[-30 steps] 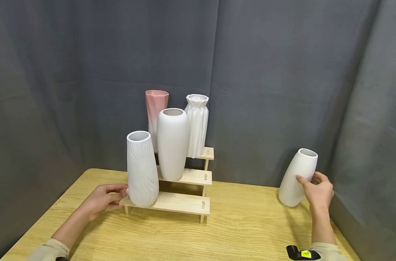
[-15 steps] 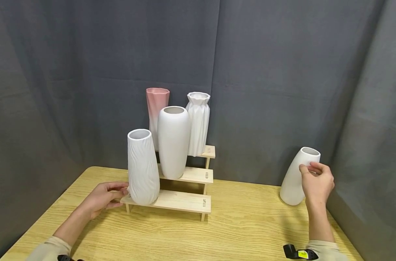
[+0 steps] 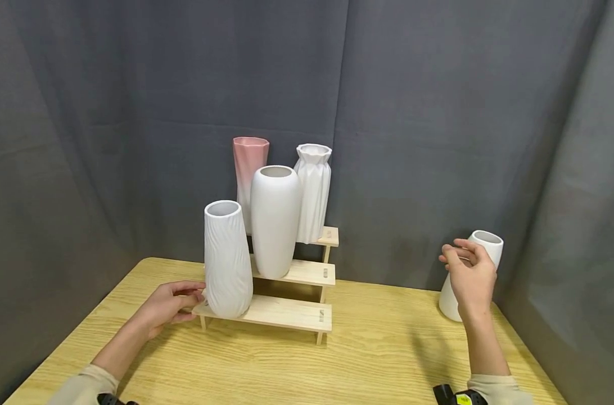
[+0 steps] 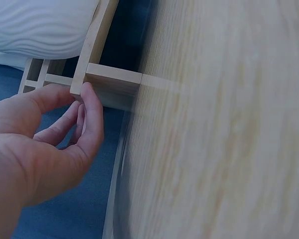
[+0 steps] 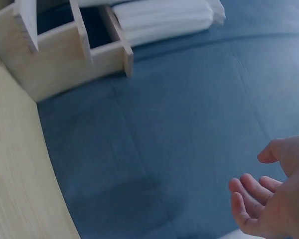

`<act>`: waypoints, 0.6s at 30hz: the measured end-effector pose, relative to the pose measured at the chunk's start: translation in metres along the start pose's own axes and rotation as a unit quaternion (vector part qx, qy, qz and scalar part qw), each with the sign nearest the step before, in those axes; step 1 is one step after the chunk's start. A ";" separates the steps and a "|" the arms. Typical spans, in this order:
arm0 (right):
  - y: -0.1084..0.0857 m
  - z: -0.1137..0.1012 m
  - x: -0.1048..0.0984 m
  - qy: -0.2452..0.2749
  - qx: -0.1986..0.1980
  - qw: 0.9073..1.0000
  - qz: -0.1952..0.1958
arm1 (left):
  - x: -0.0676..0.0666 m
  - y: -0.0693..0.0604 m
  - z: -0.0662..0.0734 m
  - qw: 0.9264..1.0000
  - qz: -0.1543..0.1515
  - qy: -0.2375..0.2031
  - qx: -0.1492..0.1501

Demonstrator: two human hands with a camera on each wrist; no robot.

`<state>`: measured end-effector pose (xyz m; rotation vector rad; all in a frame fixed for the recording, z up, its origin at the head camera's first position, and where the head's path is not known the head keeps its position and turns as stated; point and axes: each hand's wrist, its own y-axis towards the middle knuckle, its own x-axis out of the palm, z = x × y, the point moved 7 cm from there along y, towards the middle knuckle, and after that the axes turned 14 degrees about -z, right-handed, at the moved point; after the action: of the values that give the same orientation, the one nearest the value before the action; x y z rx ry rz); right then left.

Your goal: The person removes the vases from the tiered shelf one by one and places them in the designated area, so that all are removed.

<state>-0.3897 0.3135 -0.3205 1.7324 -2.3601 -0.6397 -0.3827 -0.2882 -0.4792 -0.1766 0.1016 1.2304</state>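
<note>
My left hand (image 3: 166, 306) pinches the left end of the lowest board of a three-step wooden display stand (image 3: 292, 313); the left wrist view shows thumb and fingertips at the board's end (image 4: 82, 82). Beside that hand, a white wavy-ribbed vase (image 3: 228, 264) stands on this lowest step. My right hand (image 3: 470, 278) is in the air, fingers loosely bent and holding nothing. It partly hides a smooth white tapered vase (image 3: 448, 301) standing on the table at the right. In the right wrist view, the hand (image 5: 276, 194) appears apart from the stand.
A smooth white vase (image 3: 275, 225) stands on the middle step. The top step bears a pink-to-white vase (image 3: 249, 160) and a white pleated vase (image 3: 314, 194). Grey curtain (image 3: 413, 140) closes off the back and sides of the wooden table (image 3: 368, 349).
My right hand has let go of the smooth tapered vase and moved up and left from it. The left hand keeps its hold on the stand. The whole head view has shifted slightly.
</note>
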 end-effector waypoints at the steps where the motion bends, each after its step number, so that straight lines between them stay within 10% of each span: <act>1: -0.002 -0.003 0.006 -0.008 -0.009 1.000 -0.009 | -0.001 0.000 0.000 1.000 0.000 0.001 0.000; 18: -0.066 -0.051 0.131 -0.071 -0.182 0.968 -0.156 | -0.001 0.000 -0.001 1.000 0.012 0.007 0.004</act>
<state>-0.3564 0.1623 -0.3197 1.9456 -1.8986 -1.1950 -0.3829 -0.2896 -0.4803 -0.1777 0.1209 1.2525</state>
